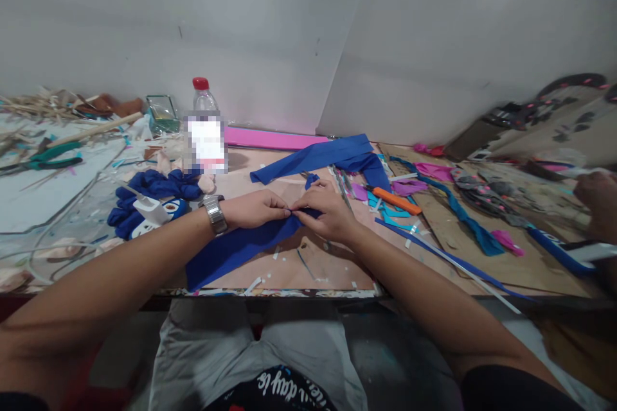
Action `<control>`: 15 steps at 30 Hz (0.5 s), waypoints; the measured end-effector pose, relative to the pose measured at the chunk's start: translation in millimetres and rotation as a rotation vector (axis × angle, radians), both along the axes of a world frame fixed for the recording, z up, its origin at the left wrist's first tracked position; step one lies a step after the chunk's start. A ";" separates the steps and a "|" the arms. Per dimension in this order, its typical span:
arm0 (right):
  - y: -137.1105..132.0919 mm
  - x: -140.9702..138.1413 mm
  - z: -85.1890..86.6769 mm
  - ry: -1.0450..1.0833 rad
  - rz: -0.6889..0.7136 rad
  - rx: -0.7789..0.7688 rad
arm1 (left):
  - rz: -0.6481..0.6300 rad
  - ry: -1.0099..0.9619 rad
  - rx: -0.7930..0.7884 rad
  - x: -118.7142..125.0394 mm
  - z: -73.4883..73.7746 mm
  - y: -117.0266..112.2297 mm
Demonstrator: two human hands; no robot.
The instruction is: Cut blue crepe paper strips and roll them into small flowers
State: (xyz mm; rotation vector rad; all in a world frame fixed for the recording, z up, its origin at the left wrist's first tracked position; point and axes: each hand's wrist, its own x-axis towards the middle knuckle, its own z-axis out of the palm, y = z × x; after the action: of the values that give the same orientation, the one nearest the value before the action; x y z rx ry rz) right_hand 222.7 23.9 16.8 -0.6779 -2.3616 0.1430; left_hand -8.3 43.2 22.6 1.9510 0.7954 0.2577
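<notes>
A long blue fabric strip [231, 250] lies across the table [318, 276] in front of me. My left hand [255, 209], with a metal watch on its wrist, pinches the strip near its middle. My right hand [325, 209] meets it from the other side, fingers pressed together on the same spot of cloth. Both hands touch at the fingertips. A second, wider piece of blue fabric [322, 155] lies just behind the hands.
A water bottle [205, 125] with a red cap stands at the back left, beside a blue cloth heap [154, 189] and a white glue gun [152, 210]. An orange-handled cutter [396, 200], pink and teal scraps lie to the right. Another person's hand [598, 199] is at the far right.
</notes>
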 end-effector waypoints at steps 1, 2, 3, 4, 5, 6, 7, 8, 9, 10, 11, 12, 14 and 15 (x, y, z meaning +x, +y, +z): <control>0.3 0.0 0.0 0.001 -0.001 0.009 | 0.007 -0.016 -0.041 0.0 0.1 -0.3; 0.5 0.0 0.1 0.003 -0.001 0.018 | 0.013 -0.037 -0.083 0.1 0.5 -0.8; 0.7 0.1 0.2 0.006 -0.001 0.025 | 0.022 -0.062 -0.131 0.2 1.0 -1.5; 0.7 0.2 0.5 0.007 0.003 0.031 | 0.031 -0.086 -0.188 0.5 1.5 -2.3; 0.6 0.2 0.8 0.008 0.006 0.037 | 0.043 -0.107 -0.248 0.7 2.0 -3.0; 0.4 0.3 1.2 0.010 0.011 0.045 | 0.060 -0.128 -0.294 1.0 2.4 -3.6; 0.2 0.4 1.6 0.011 0.015 0.052 | 0.082 -0.144 -0.321 1.1 2.6 -3.9; -0.2 0.4 1.8 0.012 0.019 0.058 | 0.106 -0.155 -0.325 1.2 2.6 -3.9; -0.5 0.5 2.0 0.011 0.021 0.061 | 0.126 -0.161 -0.303 1.1 2.4 -3.7; -0.7 0.6 2.0 0.009 0.021 0.064 | 0.142 -0.162 -0.253 0.9 2.1 -3.2; -0.8 0.8 1.9 0.009 0.019 0.067 | 0.151 -0.160 -0.186 0.5 1.8 -2.5; -0.8 1.0 1.7 0.009 0.019 0.072 | 0.154 -0.156 -0.119 0.2 1.4 -1.8; -0.6 1.6 1.1 0.011 0.020 0.089 | 0.133 -0.149 -0.013 -0.5 1.0 -0.5; -0.4 1.8 0.7 0.011 0.022 0.098 | 0.118 -0.146 0.017 -0.8 0.8 0.0</control>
State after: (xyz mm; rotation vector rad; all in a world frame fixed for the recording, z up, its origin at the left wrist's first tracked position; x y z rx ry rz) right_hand 224.5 23.6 17.5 -0.6025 -2.3492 0.0402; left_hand -9.0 43.2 23.4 1.8801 0.8157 0.4735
